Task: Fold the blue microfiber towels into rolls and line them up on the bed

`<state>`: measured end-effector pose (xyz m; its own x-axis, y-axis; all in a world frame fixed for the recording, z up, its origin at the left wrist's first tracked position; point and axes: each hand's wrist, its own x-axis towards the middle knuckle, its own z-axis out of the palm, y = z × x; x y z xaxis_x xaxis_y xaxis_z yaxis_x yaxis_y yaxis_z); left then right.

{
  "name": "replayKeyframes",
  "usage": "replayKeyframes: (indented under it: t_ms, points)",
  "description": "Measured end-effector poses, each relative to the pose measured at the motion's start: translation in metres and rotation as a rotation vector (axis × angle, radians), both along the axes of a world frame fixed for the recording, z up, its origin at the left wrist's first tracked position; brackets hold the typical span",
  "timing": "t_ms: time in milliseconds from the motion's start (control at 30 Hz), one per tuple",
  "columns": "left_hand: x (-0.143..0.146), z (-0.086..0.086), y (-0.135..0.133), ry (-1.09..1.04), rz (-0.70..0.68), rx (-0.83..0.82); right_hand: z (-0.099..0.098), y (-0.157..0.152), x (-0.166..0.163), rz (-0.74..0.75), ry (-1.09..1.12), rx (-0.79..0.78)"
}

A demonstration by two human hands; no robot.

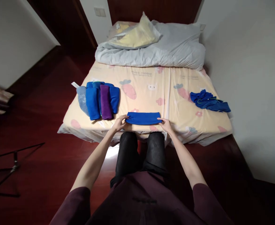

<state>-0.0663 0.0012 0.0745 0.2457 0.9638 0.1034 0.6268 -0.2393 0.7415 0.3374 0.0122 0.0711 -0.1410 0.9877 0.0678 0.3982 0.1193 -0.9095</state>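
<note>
A blue cloth (143,118), folded into a narrow strip like a towel, lies near the front edge of the bed. My left hand (120,122) pinches its left end, and my right hand (165,124) grips the right end between thumb and fingers. Left of it are several folded cloths: a blue one (92,102), a purple one (106,102) and a grey-blue one (82,98) with a white tag. Over on the right side of the bed rests a crumpled blue cloth (209,100) with a thin greenish line on it.
The bed has a yellow patterned sheet (151,87). A rolled-back grey-white quilt (175,47) and a pale yellow pillow (139,36) sit at its head. A black stand's legs (14,162) are on the dark red floor at left. A wall (250,93) borders the right.
</note>
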Motion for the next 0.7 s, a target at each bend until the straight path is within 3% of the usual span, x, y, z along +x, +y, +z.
replayKeyframes:
  t_ms: [133,267,433,700]
  points:
    - [0.006,-0.003,0.001,-0.15,0.106,-0.066,-0.008,0.005,-0.002,-0.092,0.131,-0.053]
    - [0.004,-0.017,0.008,-0.247,0.175,-0.103,-0.022,0.013,0.002,-0.171,0.165,-0.109]
    - [0.0,-0.033,0.023,-0.254,0.316,-0.16,-0.033,0.024,0.005,-0.167,0.138,-0.195]
    - [0.002,-0.03,0.038,-0.221,0.373,-0.238,-0.022,0.042,0.001,-0.165,0.038,-0.305]
